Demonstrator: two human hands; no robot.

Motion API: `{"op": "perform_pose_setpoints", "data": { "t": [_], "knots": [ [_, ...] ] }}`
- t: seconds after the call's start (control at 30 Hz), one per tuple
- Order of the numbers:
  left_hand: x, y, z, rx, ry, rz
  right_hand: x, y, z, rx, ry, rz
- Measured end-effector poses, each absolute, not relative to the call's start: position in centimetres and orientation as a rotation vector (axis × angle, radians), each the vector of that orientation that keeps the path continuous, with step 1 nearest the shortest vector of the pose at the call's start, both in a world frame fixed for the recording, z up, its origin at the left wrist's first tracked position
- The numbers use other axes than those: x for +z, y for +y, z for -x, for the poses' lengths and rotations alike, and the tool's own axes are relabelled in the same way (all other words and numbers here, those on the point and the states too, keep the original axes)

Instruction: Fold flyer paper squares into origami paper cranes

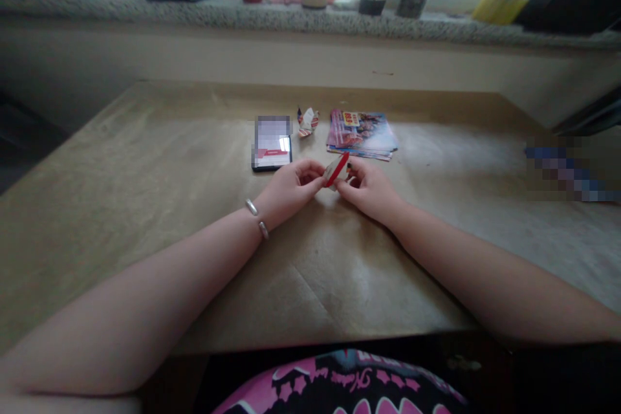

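The person's 2 bare hands meet above the middle of the table (204, 297), and between them is a small folded paper (336, 170) with a red edge. The left hand (297, 186) pinches the left side of this paper between the thumb and the bent fingers. The right hand (369, 186) pinches its right side, also with the thumb against curled fingers; how firmly it presses, I cannot tell. The paper stands tilted, its red edge rising toward the right. On the left wrist there is a silver bracelet (251, 207), open at the front.

Beyond the left hand, and near to it, lies a device (272, 142) with a dark frame and a lit screen, partly pixelated. To the right of the device sits a folded paper shape (308, 121) with striped and white parts. Further right, behind the right hand, there is a loose stack of colourful leaflets (363, 132); the top leaflet bears a yellow patch with numbers. At the far right of the table lies a pixelated bluish thing (565, 171). Behind the table, several bottles and containers stand on the speckled windowsill (272, 18).
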State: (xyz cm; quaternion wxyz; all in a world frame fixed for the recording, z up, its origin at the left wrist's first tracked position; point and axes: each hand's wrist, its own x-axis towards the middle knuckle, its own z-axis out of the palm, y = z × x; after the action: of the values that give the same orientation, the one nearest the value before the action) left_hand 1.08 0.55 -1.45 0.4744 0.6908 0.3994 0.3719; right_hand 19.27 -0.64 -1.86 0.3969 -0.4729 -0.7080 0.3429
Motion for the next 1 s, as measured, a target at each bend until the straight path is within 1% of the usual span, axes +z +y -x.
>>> {"op": "perform_pose_setpoints", "data": {
  "t": [0.2,0.37,0.53,0.77,0.9,1.0],
  "knots": [
    [-1.45,0.5,-1.16,0.915,1.073,-1.832,-1.74,-0.77,-19.48,1.056,-1.675,1.089],
    [-1.3,0.49,-1.2,0.928,1.102,-1.791,-1.84,-0.72,-19.83,1.271,-1.54,0.977],
    [-0.96,0.41,-1.26,0.929,1.146,-1.756,-1.68,-0.84,-19.93,1.347,-1.482,0.973],
    [-0.79,0.05,-1.16,0.971,1.143,-1.925,-1.47,-0.61,-20.08,1.533,-1.375,0.939],
    [-1.17,0.29,-1.02,1.005,1.136,-1.863,-1.46,-0.62,-19.65,1.534,-1.327,0.942],
    [-1.43,0.76,-0.88,1.101,1.174,-1.782,-1.54,-0.64,-19.25,1.483,-1.312,0.967]
  ]
}}
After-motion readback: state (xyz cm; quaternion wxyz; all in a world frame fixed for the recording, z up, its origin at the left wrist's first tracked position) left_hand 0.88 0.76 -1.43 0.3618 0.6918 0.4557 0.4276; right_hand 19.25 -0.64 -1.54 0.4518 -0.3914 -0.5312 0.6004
